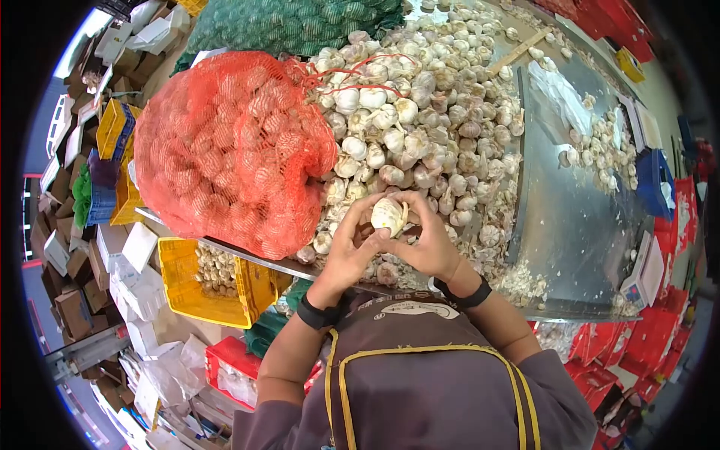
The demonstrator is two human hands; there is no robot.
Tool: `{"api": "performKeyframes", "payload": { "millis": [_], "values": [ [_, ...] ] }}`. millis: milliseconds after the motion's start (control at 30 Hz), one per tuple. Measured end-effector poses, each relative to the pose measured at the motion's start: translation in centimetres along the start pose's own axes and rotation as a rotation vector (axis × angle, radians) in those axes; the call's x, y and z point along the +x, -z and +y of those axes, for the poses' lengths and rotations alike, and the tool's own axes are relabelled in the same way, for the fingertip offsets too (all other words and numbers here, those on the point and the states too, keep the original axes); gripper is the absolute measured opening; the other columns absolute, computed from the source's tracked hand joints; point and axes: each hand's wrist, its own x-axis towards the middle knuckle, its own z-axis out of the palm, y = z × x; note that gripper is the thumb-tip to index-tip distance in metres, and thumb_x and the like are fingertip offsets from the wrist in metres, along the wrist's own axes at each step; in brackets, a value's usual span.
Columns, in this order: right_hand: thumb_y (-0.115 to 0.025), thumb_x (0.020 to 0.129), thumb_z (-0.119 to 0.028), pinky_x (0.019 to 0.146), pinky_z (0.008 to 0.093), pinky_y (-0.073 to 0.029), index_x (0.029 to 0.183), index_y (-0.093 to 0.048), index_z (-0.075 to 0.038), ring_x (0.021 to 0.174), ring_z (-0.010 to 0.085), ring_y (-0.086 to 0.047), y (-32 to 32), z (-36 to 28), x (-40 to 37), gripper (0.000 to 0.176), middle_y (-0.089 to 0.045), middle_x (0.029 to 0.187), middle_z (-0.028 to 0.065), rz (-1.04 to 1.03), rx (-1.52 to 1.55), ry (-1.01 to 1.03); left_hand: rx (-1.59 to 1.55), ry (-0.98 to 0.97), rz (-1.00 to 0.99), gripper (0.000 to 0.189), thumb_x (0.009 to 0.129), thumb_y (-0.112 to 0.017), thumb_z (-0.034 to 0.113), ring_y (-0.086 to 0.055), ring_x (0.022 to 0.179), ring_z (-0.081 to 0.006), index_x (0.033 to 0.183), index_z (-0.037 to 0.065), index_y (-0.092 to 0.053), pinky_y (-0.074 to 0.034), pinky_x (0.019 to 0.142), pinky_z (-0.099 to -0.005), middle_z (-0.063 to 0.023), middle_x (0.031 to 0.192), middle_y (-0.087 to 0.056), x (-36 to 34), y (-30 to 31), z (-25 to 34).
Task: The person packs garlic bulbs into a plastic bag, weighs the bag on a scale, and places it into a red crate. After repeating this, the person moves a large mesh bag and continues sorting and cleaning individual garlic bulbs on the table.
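Observation:
Between my two hands is a pale garlic bulb (388, 216), held close to the table's near edge. My left hand (351, 238) has its fingers curled around the bulb's left side, thumb at its base. From the right, my right hand (430, 244) closes on the same bulb, thumb and fingers touching it. Just beyond the fingers lies a large heap of garlic bulbs (442, 112) with dry skins and stems. A red mesh sack (232, 154) full of garlic rests left of the heap, near my left hand.
Behind the red sack lies a green mesh sack (300, 26). A yellow crate (176, 281) with garlic stands below the table's left edge. On the metal tabletop (555, 232) at right are a plastic bag (559, 94) and loose garlic. A wooden stick (519, 51) lies across the heap's far side.

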Motion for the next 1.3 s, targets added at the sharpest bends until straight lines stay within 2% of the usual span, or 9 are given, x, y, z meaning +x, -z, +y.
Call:
{"api": "performKeyframes", "payload": {
  "millis": [533,700,800,900,933,967,1100,1200,1300],
  "values": [
    [-0.079,0.072,-0.015,0.078,0.0311,-0.053,0.124,-0.045,-0.001,0.093,0.0212,-0.067,-1.6,-0.7,-0.2,0.063,-0.060,0.109,0.0137,0.073,-0.196,0.045,-0.063,0.010,0.025,0.050,0.089,-0.052,0.005,-0.052,0.113,-0.0155,0.138,0.001,-0.042,-0.042,0.095,-0.0298,-0.0092,0.125,-0.053,-0.7,0.6,0.0],
    [-0.079,0.075,-0.017,0.083,0.0311,-0.051,0.126,-0.045,-0.001,0.101,0.0179,-0.063,-1.5,1.9,-0.5,0.063,-0.060,0.113,0.0126,0.076,-0.131,0.108,0.182,-0.021,-0.001,0.049,0.090,-0.058,0.010,-0.054,0.109,-0.0147,0.137,0.002,-0.043,-0.044,0.093,-0.0297,-0.0102,0.121,-0.057,-0.7,1.0,-1.7],
    [-0.080,0.075,-0.018,0.086,0.0307,-0.049,0.128,-0.045,-0.001,0.104,0.0175,-0.060,0.2,3.8,-1.4,0.066,-0.059,0.116,0.0092,-0.024,0.056,-0.122,0.272,0.047,0.006,0.051,0.090,-0.063,0.016,-0.057,0.102,-0.0143,0.136,0.003,-0.045,-0.046,0.089,-0.0294,-0.0103,0.119,-0.058,-0.9,0.8,-3.0],
    [-0.079,0.076,-0.018,0.077,0.0278,-0.051,0.132,-0.046,-0.005,0.094,0.0142,-0.061,4.0,3.5,-2.0,0.067,-0.061,0.111,0.0051,-0.065,0.364,-0.619,0.438,0.111,0.013,0.044,0.090,-0.065,0.017,-0.057,0.084,-0.0121,0.130,0.005,-0.051,-0.048,0.075,-0.0267,-0.0062,0.101,-0.061,0.3,1.7,-2.1],
    [-0.074,0.080,-0.020,0.067,0.0249,-0.050,0.133,-0.047,-0.006,0.090,0.0135,-0.061,6.1,5.4,-2.6,0.062,-0.062,0.109,0.0059,-0.031,0.342,-0.550,0.596,0.115,0.032,0.041,0.091,-0.064,0.014,-0.054,0.080,-0.0095,0.128,0.005,-0.052,-0.047,0.071,-0.0246,-0.0022,0.094,-0.060,1.1,2.4,-1.9],
    [-0.070,0.082,-0.018,0.066,0.0243,-0.050,0.131,-0.050,-0.007,0.087,0.0150,-0.062,8.3,5.1,-2.8,0.054,-0.063,0.109,0.0052,0.064,0.358,-0.545,0.564,0.051,0.113,0.039,0.089,-0.065,0.019,-0.058,0.070,-0.0141,0.124,0.007,-0.055,-0.048,0.063,-0.0277,-0.0087,0.084,-0.064,2.1,3.2,-2.8],
    [-0.058,0.093,-0.023,0.083,0.0300,-0.052,0.136,-0.043,-0.003,0.100,0.0191,-0.059,16.6,4.3,-4.6,0.049,-0.055,0.125,0.0108,0.277,1.351,0.075,0.709,-0.066,0.309,0.040,0.087,-0.067,0.022,-0.064,0.068,-0.0210,0.120,0.004,-0.054,-0.050,0.062,-0.0333,-0.0123,0.084,-0.067,7.3,4.6,-2.2],
    [-0.056,0.094,-0.026,0.086,0.0314,-0.052,0.139,-0.040,-0.004,0.105,0.0194,-0.059,18.9,3.4,-4.9,0.052,-0.053,0.127,0.0113,0.509,1.517,0.047,1.113,0.050,0.363,0.046,0.084,-0.068,0.031,-0.067,0.074,-0.0311,0.117,0.003,-0.054,-0.052,0.065,-0.0417,-0.0140,0.081,-0.068,10.2,4.1,-0.2],
    [-0.060,0.092,-0.019,0.085,0.0323,-0.052,0.137,-0.041,-0.006,0.103,0.0228,-0.060,18.0,7.5,-2.4,0.051,-0.055,0.124,0.0145,0.521,0.968,-0.151,1.385,0.173,0.313,0.052,0.081,-0.069,0.039,-0.067,0.078,-0.0356,0.116,0.003,-0.054,-0.051,0.067,-0.0453,-0.0149,0.080,-0.069,12.4,4.1,-0.5]
  ]
}}
